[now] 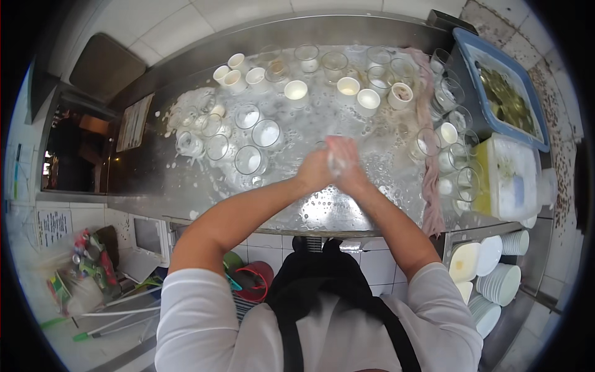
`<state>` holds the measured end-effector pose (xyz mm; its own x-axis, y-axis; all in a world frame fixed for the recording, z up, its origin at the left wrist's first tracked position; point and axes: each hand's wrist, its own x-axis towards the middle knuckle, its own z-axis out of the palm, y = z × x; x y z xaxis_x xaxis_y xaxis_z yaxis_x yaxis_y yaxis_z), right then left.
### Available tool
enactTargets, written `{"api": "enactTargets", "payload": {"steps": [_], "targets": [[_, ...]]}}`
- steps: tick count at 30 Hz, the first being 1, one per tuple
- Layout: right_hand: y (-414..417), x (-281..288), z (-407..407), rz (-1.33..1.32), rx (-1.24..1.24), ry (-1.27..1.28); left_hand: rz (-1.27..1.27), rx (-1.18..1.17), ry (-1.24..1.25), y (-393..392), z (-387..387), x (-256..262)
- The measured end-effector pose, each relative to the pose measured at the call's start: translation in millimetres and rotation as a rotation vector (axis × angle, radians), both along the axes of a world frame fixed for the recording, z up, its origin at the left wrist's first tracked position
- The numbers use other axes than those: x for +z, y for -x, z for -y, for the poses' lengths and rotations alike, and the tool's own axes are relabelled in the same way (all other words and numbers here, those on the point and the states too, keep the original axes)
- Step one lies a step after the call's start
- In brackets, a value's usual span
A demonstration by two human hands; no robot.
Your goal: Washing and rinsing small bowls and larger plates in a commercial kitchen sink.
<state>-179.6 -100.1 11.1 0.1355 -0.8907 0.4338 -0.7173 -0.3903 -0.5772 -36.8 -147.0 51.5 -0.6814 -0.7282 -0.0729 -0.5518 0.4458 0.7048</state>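
Observation:
My left hand (pixel 317 170) and my right hand (pixel 351 170) meet above the wet, foamy steel counter (pixel 297 204). Between them is a clear, soapy object (pixel 336 162), apparently a drinking glass, which my left hand grips. Blurred pink shows at the fingers of my right hand; whether that is cloth or skin I cannot tell. Left of my hands stand soapy glasses, among them one glass (pixel 266 133) and another glass (pixel 248 160). Beyond them are several white cups, including a cup (pixel 296 93) and a cup (pixel 368 102).
A pink cloth (pixel 430 186) runs down the counter's right side. Past it crowd more glasses (pixel 467 183), a lidded plastic tub (pixel 513 176) and a blue bin (pixel 520 111) of murky contents. Stacked plates (pixel 498 284) sit below right. A red bucket (pixel 260 281) stands on the floor.

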Motion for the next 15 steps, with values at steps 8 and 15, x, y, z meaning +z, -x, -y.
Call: {"api": "enactTargets", "payload": {"steps": [8, 15], "targets": [[39.8, -13.7, -80.7, 0.168, -0.709, 0.025, 0.331, -0.003, 0.197, -124.7, -61.2, 35.0], [115.0, -38.9, -91.6, 0.719, -0.963, 0.174, 0.518, 0.582, 0.126, -260.6, -54.8, 41.5]]}}
